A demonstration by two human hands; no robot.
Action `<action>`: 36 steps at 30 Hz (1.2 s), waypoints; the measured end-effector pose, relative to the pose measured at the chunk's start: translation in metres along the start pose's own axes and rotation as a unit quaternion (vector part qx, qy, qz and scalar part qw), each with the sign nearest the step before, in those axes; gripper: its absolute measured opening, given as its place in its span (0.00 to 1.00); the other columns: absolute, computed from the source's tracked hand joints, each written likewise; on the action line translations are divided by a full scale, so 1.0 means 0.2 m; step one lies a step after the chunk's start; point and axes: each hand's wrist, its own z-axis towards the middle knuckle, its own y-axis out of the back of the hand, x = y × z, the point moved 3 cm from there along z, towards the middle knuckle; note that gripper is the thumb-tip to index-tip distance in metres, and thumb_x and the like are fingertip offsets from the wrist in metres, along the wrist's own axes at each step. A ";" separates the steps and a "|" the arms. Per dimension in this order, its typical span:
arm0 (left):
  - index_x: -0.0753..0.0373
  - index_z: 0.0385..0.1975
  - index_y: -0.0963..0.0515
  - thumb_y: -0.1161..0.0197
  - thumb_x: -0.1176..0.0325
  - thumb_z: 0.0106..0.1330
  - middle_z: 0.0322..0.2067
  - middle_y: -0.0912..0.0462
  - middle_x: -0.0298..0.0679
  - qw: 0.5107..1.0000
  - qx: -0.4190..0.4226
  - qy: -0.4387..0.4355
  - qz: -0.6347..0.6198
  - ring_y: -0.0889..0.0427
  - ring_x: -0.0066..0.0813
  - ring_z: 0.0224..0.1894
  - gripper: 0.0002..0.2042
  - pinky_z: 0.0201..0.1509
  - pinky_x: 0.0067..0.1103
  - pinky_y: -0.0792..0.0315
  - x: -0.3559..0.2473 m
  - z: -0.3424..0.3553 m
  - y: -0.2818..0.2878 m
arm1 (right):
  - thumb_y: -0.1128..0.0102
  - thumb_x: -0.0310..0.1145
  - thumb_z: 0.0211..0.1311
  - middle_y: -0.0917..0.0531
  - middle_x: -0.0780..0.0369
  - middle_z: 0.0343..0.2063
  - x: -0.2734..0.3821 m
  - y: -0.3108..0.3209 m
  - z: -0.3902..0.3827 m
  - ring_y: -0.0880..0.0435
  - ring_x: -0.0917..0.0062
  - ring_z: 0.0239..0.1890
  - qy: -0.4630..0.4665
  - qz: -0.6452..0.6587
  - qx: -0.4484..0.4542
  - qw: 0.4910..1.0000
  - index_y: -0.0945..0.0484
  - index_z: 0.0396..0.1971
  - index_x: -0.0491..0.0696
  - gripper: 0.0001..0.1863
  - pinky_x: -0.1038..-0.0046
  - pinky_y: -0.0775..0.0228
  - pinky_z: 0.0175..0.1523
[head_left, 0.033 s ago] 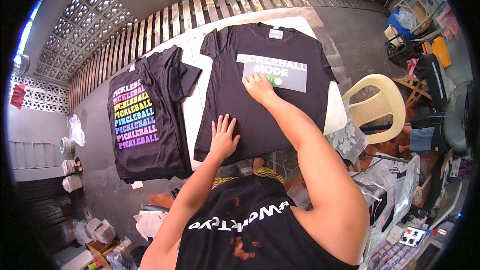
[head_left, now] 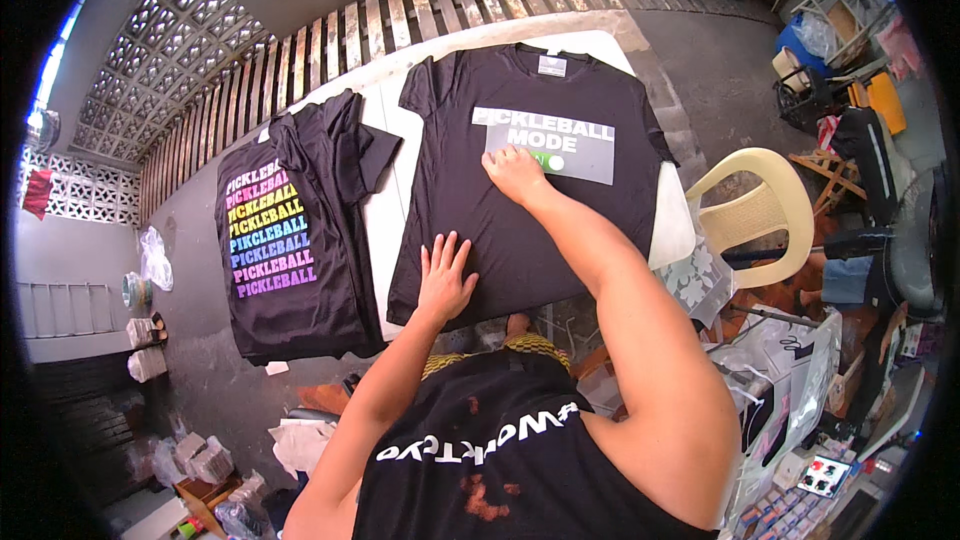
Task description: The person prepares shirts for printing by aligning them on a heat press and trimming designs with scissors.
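A black T-shirt (head_left: 560,230) is spread flat before me, its collar at the far side. On its chest lies a translucent rectangular transfer film (head_left: 590,168) over white lettering and a green-and-white switch graphic. The fingers of my right hand (head_left: 516,174) are bent and close together at the film's lower left corner; their tips and thumb are mostly hidden. My left hand (head_left: 447,275) rests palm down on the shirt's lower left part, fingers stretched out. Left of it lies a second black T-shirt (head_left: 340,240), partly folded, with rows of coloured lettering.
Both shirts lie on a white table (head_left: 393,120). A cream plastic chair (head_left: 790,200) stands at its right, with patterned clear plastic (head_left: 700,285) beside it. Wooden slats (head_left: 400,20) line the far side. Stacked goods (head_left: 780,510) crowd the lower right.
Pale haze over the left end of the print's top line has lessened, so its letters show more clearly. Both hands stay in almost the same place.
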 end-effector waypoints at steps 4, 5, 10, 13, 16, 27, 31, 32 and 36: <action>0.51 0.70 0.42 0.42 0.53 0.65 0.73 0.50 0.42 1.000 -0.008 0.027 0.013 0.56 0.46 0.75 0.33 0.75 0.48 0.65 0.05 -0.16 -0.07 | 0.46 0.30 0.61 0.16 0.54 0.34 -0.09 -0.14 0.05 0.15 0.62 0.43 -0.040 0.126 0.073 0.988 0.25 0.48 0.49 0.15 0.59 0.22 0.43; 0.51 0.70 0.41 0.42 0.53 0.65 0.73 0.50 0.42 1.000 -0.011 0.002 0.016 0.56 0.46 0.75 0.33 0.75 0.47 0.65 0.03 -0.11 -0.04 | 0.44 0.27 0.57 0.17 0.53 0.34 -0.31 -0.34 0.03 0.16 0.57 0.42 -0.110 0.199 -0.005 0.974 0.26 0.49 0.50 0.18 0.56 0.23 0.45; 0.50 0.69 0.39 0.42 0.52 0.65 0.73 0.49 0.42 0.999 -0.007 0.042 -0.003 0.56 0.46 0.75 0.32 0.75 0.47 0.65 0.10 -0.26 -0.08 | 0.45 0.28 0.56 0.18 0.54 0.30 -0.73 0.13 0.13 0.18 0.61 0.37 -0.316 0.222 -0.042 0.921 0.26 0.42 0.49 0.12 0.60 0.25 0.40; 0.50 0.68 0.37 0.40 0.53 0.64 0.73 0.49 0.41 0.998 -0.006 0.052 -0.021 0.56 0.47 0.75 0.32 0.75 0.47 0.65 0.13 -0.28 -0.09 | 0.45 0.29 0.56 0.19 0.55 0.27 -1.08 0.46 -0.02 0.19 0.63 0.34 -0.422 0.274 -0.161 0.849 0.25 0.37 0.48 0.09 0.62 0.27 0.37; 0.49 0.68 0.37 0.38 0.53 0.62 0.72 0.47 0.41 0.998 0.017 0.051 -0.027 0.55 0.45 0.75 0.33 0.75 0.48 0.65 0.11 -0.25 0.01 | 0.45 0.29 0.56 0.20 0.56 0.25 -1.31 0.81 -0.37 0.20 0.65 0.31 -0.500 0.334 -0.292 0.744 0.25 0.33 0.48 0.06 0.64 0.28 0.34; 0.62 0.47 0.25 0.39 0.71 0.57 0.52 0.25 0.53 0.965 -0.195 -0.155 -0.076 0.28 0.53 0.55 0.17 0.60 0.42 0.36 0.22 1.09 0.55 | 0.46 0.31 0.54 0.23 0.60 0.16 -0.02 1.23 -2.49 0.24 0.74 0.19 -0.828 0.142 -0.331 0.429 0.25 0.18 0.45 0.09 0.71 0.33 0.24; 0.60 0.50 0.24 0.41 0.62 0.60 0.50 0.22 0.52 0.993 -0.110 -0.021 0.041 0.25 0.53 0.54 0.19 0.57 0.46 0.34 0.68 1.66 0.10 | 0.39 0.37 0.58 0.18 0.55 0.28 0.72 0.95 -3.08 0.19 0.60 0.34 -0.868 -0.031 0.024 0.495 0.22 0.30 0.45 0.10 0.62 0.26 0.40; 0.59 0.51 0.24 0.41 0.59 0.60 0.50 0.21 0.51 0.993 -0.098 0.011 0.057 0.24 0.53 0.54 0.20 0.57 0.46 0.34 0.74 1.72 0.02 | 0.39 0.44 0.59 0.17 0.54 0.30 0.85 0.90 -3.17 0.18 0.58 0.38 -0.878 -0.031 0.065 0.474 0.21 0.30 0.46 0.15 0.60 0.26 0.45; 0.58 0.54 0.23 0.43 0.50 0.63 0.49 0.18 0.50 0.989 -0.121 0.024 0.081 0.21 0.52 0.53 0.24 0.55 0.50 0.32 0.52 1.82 -0.15 | 0.40 0.48 0.61 0.17 0.53 0.29 1.18 0.72 -3.46 0.18 0.54 0.37 -0.937 -0.010 0.093 0.338 0.20 0.31 0.47 0.17 0.56 0.27 0.42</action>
